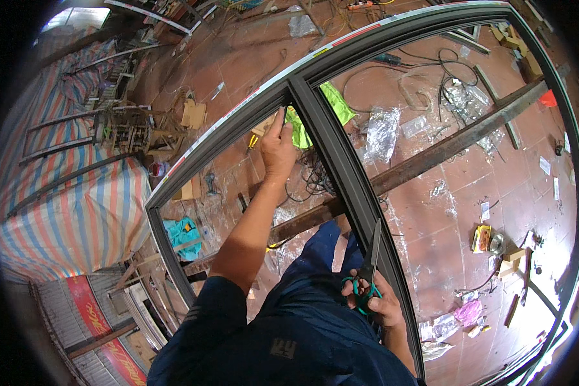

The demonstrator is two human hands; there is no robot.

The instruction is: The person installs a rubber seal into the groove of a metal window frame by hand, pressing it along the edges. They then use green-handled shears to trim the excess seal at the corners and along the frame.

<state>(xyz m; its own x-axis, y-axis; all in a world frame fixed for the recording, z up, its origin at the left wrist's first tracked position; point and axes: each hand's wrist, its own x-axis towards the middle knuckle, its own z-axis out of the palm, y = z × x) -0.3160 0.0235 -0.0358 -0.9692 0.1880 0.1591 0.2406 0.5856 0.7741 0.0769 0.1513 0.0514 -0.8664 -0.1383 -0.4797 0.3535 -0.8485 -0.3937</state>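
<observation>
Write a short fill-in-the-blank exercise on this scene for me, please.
1. The right grip holds a pair of ____.
2. The left grip is at the edge of a large, dark, window-like ____.
3. The tarp at the picture's left is patterned with ____.

Missing words: scissors; frame; stripes.

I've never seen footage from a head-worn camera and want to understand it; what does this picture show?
There's no machine: a person works bare-handed, seen from a camera on their head looking down. Its fisheye lens bends straight edges. The right hand holds green-handled scissors, pointing away from the body. The left hand reaches to the inner edge of a dark window-like frame; whether it grips is hard to see. A dark beam crosses beneath the frame. On the reddish tiled floor lie crumpled clear plastic and a cardboard box.
</observation>
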